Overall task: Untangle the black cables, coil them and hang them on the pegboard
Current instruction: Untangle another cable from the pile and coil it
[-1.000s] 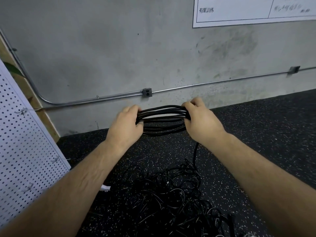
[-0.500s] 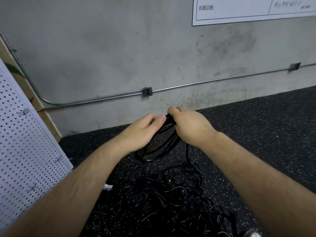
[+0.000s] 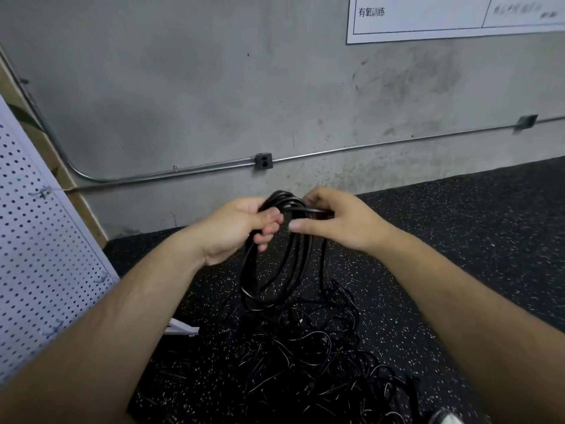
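A coil of black cable (image 3: 269,270) hangs upright in front of me, its loops dropping towards the floor. My left hand (image 3: 235,228) grips the top left of the coil with curled fingers. My right hand (image 3: 339,218) pinches the cable at the coil's top right, thumb stretched out towards the left hand. One strand runs down from the right hand into a tangled heap of black cables (image 3: 312,356) on the floor below. The white pegboard (image 3: 36,255) leans at the left edge.
Dark speckled rubber floor (image 3: 458,228) spreads to the right and behind the heap. A concrete wall (image 3: 214,96) with a metal conduit (image 3: 183,172) and a small junction box (image 3: 263,161) stands ahead. A white object (image 3: 182,327) lies at the pegboard's foot.
The coil, held stretched out flat between both hands a second ago, now hangs upright. The hands came together, and the left hand has closed round the coil's top.
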